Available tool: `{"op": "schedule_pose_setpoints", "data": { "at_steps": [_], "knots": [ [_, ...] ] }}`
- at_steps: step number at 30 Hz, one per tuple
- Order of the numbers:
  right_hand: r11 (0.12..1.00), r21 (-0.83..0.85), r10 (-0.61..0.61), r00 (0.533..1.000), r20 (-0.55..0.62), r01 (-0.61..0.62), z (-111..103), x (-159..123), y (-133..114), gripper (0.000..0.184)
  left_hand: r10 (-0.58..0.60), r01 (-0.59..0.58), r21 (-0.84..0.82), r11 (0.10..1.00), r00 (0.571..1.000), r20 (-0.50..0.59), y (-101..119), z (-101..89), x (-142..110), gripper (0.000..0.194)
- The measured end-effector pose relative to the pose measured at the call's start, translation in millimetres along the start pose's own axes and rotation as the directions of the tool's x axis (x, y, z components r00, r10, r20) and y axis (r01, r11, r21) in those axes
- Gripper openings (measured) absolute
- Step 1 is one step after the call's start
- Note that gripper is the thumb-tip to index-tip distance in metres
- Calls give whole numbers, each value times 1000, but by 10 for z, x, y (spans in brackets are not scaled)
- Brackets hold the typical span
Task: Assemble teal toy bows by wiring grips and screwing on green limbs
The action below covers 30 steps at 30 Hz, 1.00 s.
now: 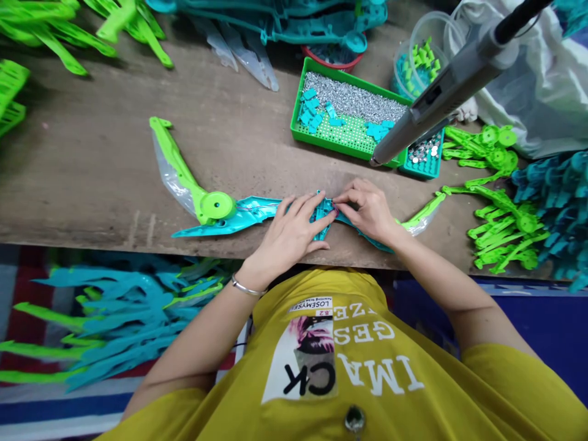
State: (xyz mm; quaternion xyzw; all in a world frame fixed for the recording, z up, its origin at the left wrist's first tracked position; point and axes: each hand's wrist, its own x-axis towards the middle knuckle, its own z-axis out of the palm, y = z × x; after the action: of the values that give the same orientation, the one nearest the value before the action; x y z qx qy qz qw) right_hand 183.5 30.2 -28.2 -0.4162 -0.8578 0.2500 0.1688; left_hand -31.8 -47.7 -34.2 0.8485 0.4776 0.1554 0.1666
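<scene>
Two hands in frame, left hand [287,229] and right hand [367,211]. What has each got?

Left hand lies palm down, fingers slightly spread, pressing a crumpled teal part [321,217] at frame center, a silver bangle [245,285] on its wrist. Right hand pinches the same part between thumb and forefinger.

Where is the part?

On the front edge of a worn wooden bench [92,184], between the forearms. A long teal arm runs left to a lime hub [217,206], with a lime strip [169,147] and clear film [172,180] above it. A second lime strip [422,211] pokes out at right.

What lies beyond?

Upper center, a green tray [297,98] of tiny silver screws [353,98] and teal clips [312,110], just beside a small teal tray [425,171] of silver discs. An electric screwdriver [441,101] hangs above them, near a clear tub [404,61] of lime bits and a white sack [528,79].

And further out?

Lime parts [505,226] and teal parts [555,190] heaped at right, more lime parts [55,30] upper left, a teal-and-lime heap [114,324] on striped cloth [27,392] lower left. A yellow T-shirt [321,367] fills the lower center.
</scene>
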Motion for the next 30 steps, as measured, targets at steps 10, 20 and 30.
{"op": "schedule_pose_setpoints", "data": {
  "at_steps": [10, 20, 30],
  "knots": [
    [989, 91, 111, 990, 89, -119, -90, 74, -107, 26, 8, -10, -52, 999, 1000, -26, -8, 7, -7, 70],
    [780, 464, 299, 901, 315, -421, -81, 407, 76, 6, 46, -46, 6, 999, 999, 3, -15, 25, -14, 70],
    [649, 582, 311, 869, 385, -490, -174, 250, 60, 35, 47, -47, 27, 999, 999, -14, 17, 57, -34, 65]
  ]
}}
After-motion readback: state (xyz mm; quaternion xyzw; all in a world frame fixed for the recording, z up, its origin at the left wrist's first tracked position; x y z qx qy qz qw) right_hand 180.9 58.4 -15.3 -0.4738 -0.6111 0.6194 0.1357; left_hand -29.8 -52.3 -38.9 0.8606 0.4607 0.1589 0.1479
